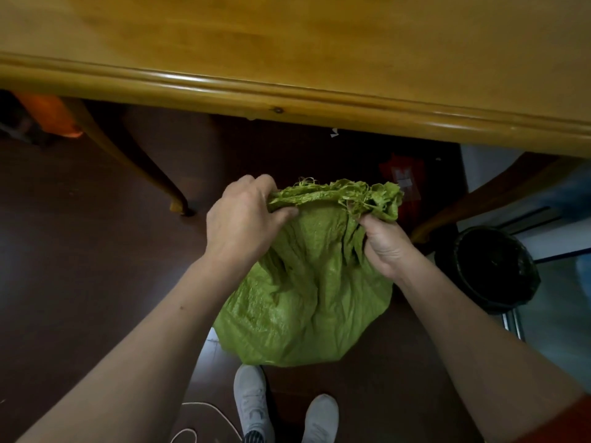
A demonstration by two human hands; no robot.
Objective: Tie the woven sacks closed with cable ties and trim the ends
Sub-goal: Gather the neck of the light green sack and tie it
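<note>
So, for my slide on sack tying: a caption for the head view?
The left hand and right hand bunch the frayed mouth of a green woven sack beside a wooden table.

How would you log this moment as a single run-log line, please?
stage: gathering mouth | left hand: grips frayed mouth of green sack | right hand: grips bunched fabric below mouth | closure: not yet tied

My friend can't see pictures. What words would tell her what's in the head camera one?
A person's left hand and right hand grip the frayed top of a green sack and bunch it together above a dark floor. A wooden table runs across the top, a black bin stands at the right, and pale shoes show below.
</note>
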